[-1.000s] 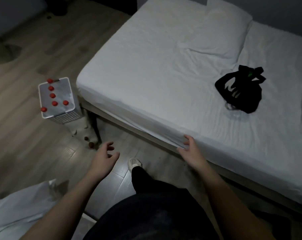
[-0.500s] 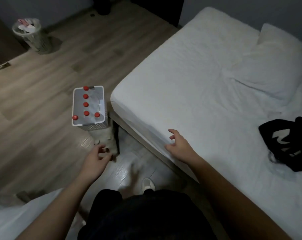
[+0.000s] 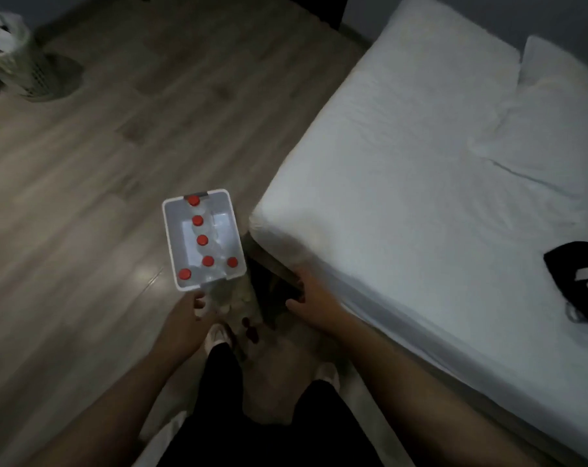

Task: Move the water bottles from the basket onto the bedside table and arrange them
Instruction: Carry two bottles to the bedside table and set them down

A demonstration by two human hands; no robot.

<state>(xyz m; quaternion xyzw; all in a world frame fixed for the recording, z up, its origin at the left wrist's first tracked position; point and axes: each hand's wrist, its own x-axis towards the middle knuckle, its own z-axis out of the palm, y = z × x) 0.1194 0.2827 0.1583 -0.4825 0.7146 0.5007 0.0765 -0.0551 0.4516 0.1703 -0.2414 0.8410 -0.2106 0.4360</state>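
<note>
A single head-worn wide-angle camera looks steeply down from standing height past the person's own forearms [image 3: 117, 399] and legs [image 3: 220, 382], with the basket [image 3: 170, 244] close below at centre, the bed [image 3: 404, 197] filling the right side and the floor [image 3: 83, 180] the left.

White basket [image 3: 170, 237] on floor [image 3: 83, 197] just ahead of me; six clear water bottles [image 3: 202, 240] inside, upright, red caps, mostly along left side.

Six red-capped bottles [image 3: 202, 240], one basket [image 3: 166, 237], one left hand [image 3: 184, 320], one right hand [image 3: 316, 298], one bed [image 3: 420, 197], one pillow [image 3: 555, 106], one bin [image 3: 28, 74].
</note>
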